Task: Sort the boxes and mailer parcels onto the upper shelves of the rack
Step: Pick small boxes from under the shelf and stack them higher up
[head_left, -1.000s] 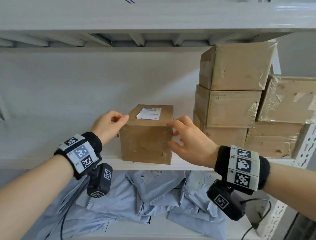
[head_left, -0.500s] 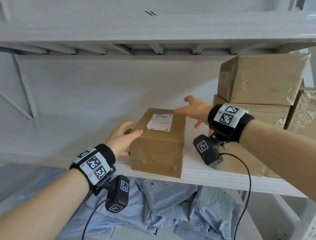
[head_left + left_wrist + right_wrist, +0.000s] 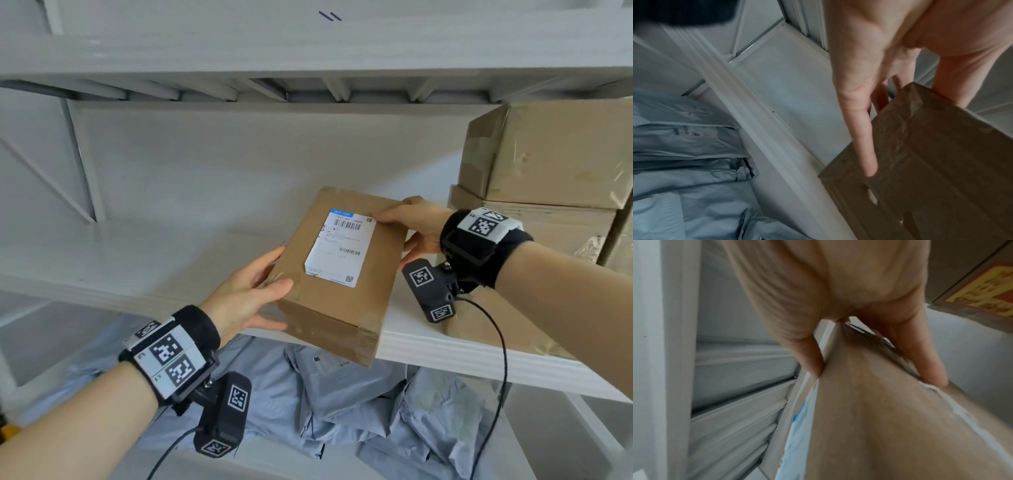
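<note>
A brown cardboard box with a white shipping label on top is tilted toward me, and its near end juts past the front edge of the white shelf. My left hand grips its near left corner, thumb on top and fingers along the side. At the far right corner my right hand holds it, thumb on top and fingers under the side. The left wrist view has straight fingers lying along the box. In the right wrist view, thumb and fingers clamp the box.
A stack of taped cardboard boxes fills the right end of this shelf. Grey mailer parcels lie heaped on the shelf below, also in the left wrist view as mailers. Another shelf's ribbed underside runs close overhead.
Both hands have closed onto the box. It has tipped toward me and come forward over the shelf edge, so its labelled top now faces me. My right hand dropped onto the far right corner.
</note>
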Available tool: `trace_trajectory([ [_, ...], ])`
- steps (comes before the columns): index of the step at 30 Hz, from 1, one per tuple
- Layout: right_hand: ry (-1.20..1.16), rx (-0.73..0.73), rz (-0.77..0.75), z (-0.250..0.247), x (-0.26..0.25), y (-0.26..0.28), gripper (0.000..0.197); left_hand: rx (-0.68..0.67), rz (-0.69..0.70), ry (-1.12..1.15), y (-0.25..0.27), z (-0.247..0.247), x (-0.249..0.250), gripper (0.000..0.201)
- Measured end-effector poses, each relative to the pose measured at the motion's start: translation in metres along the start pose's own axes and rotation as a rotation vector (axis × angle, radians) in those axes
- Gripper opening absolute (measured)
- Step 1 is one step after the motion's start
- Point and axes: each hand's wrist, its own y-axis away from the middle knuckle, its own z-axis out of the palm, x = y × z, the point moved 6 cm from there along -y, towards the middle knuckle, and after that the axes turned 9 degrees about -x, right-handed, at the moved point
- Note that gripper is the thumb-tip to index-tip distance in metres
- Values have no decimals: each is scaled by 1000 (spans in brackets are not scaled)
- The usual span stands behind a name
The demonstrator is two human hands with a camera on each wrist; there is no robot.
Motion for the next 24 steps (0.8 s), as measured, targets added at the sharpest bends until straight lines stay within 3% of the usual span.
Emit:
trace_trajectory([
  [6, 40, 91, -180, 10, -7, 51, 73, -90, 28, 4, 18, 4, -10, 72],
  [12, 101, 164, -391, 35, -4, 110, 64, -193, -10, 43, 43, 11, -30, 88],
  [16, 161, 171, -456, 58, 5, 140, 61, -256, -9, 115, 64, 12, -47, 71],
  [19, 198, 179, -465, 75, 19, 157, 62, -204, -12, 65, 79, 8, -63, 61],
  [24, 286, 204, -444, 108, 56, 181, 63, -156, -44, -45, 103, -3, -103, 68],
])
